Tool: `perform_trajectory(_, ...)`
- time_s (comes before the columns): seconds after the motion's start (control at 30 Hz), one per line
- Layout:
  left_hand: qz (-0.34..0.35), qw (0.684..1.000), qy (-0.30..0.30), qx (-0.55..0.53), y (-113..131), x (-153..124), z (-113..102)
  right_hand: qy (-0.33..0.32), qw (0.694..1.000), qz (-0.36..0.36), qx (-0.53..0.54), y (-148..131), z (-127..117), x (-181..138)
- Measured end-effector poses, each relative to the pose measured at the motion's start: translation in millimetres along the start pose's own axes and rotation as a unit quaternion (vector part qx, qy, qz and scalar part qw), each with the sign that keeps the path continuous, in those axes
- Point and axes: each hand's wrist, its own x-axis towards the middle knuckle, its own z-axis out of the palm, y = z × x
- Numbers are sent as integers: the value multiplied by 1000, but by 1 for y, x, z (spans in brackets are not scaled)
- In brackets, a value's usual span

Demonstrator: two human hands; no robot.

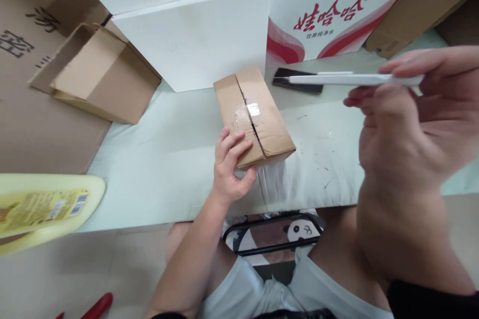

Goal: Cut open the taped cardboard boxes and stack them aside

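Note:
A small brown cardboard box (pixel 269 122) lies on the pale green cloth, its top seam running lengthwise with a piece of clear tape across the middle. My left hand (pixel 231 169) grips the box's near left corner, fingers on top and thumb against the near side. Raised at the right, my right hand (pixel 407 104) pinches a white pen-shaped tool (pixel 359 79) with a side clip. Its thin tip points left, over a dark flat phone-like object (pixel 299 84) that lies on the cloth. The tool does not touch the box.
White cartons (pixel 194 40) stand behind the box, one with red lettering (pixel 333 20). At the left are an open cardboard box (pixel 108 75), a large brown carton (pixel 45 134) and a yellow bottle (pixel 48 207). Dark scraps (pixel 324 169) lie on the cloth (pixel 149 159).

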Motion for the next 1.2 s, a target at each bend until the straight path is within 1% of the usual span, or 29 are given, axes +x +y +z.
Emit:
perform_trajectory(0.1, -1, 1000, -1, -7, 1, 0, 0, -57, 997, -3, 43, 1, 7, -8)
perform_trajectory(0.17, -5, 1000, -8, -5, 2, 0, 0, -97, 995, -4, 38, 4, 10, -12)
perform_trajectory(0.2, -8, 1000, -10, -5, 2, 0, 0, -107, 994, -5, 32, 6, 10, -12)
perform_trajectory(0.3, -5, 1000, -7, -16, 3, 1, 0, -103, 994, -4, 33, 9, 13, -13)
perform_trajectory(0.4, 4, 1000, -4, -19, 4, 2, 0, -91, 995, 14, 40, 12, 17, -13)
perform_trajectory(0.53, 8, 1000, -6, -8, 4, 2, 0, -91, 994, 52, 12, 19, 19, -14)
perform_trajectory(0.63, 7, 1000, -8, 1, 5, 3, -1, -97, 994, 56, -5, 24, 18, -15)
perform_trajectory(0.77, 7, 1000, -12, 4, 6, 3, -1, -106, 994, 28, -26, 26, 17, -15)
perform_trajectory(0.9, 8, 1000, -11, 4, 7, 4, 0, -109, 992, -45, -45, 27, 16, -11)
perform_trajectory(1.0, 8, 1000, -6, 2, 8, 5, 2, -95, 990, -92, -45, 31, 17, -11)
perform_trajectory(1.1, 7, 1000, -5, -2, 8, 5, 3, -84, 990, -112, -24, 34, 18, -13)
perform_trajectory(1.2, 12, 1000, -8, -7, 8, 5, 2, -59, 988, -141, -17, 35, 17, -14)
